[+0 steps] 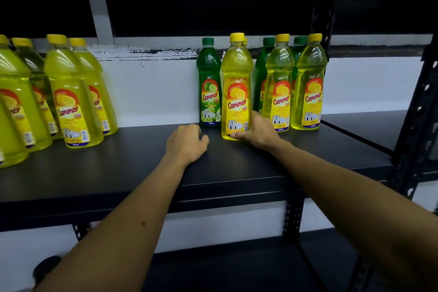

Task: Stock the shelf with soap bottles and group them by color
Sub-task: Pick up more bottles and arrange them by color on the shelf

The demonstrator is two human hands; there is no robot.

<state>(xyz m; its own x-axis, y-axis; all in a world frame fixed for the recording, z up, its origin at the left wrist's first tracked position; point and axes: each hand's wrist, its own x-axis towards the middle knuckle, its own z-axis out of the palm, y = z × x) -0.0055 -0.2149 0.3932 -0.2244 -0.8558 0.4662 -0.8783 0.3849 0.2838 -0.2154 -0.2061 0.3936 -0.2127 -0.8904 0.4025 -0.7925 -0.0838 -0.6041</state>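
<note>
- Head view looks down on a black shelf (132,168) with both bare arms stretched forward over it.
- Right hand (257,133) grips the base of a yellow lemon bottle (235,87); its fingers curl round the far side of the bottle and the thumb lies across the front, low on the label. The bottle stands upright on the shelf.
- Left hand (187,141) rests on the shelf just left of that bottle, not touching it; its fingers (189,129) are loosely curled, knuckles up, and hold nothing.
- Just beyond the left fingers and behind the gripped bottle's left side stands a green lime bottle (209,85), upright, against the white back panel (154,92).
- To the right of the right fingers, two more yellow bottles (279,85) (309,83) stand upright side by side, with green bottles (262,73) partly hidden behind them; how many green ones there are I cannot tell for sure.
- Far left of the left fingers, well apart from both hands, a cluster of yellow bottles (68,92) stands in rows and runs out of the picture's edge.
- A stretch of bare shelf lies between that cluster and the left hand.
- A dark perforated upright post (412,111) of the rack stands at the right, past the last yellow bottle.
</note>
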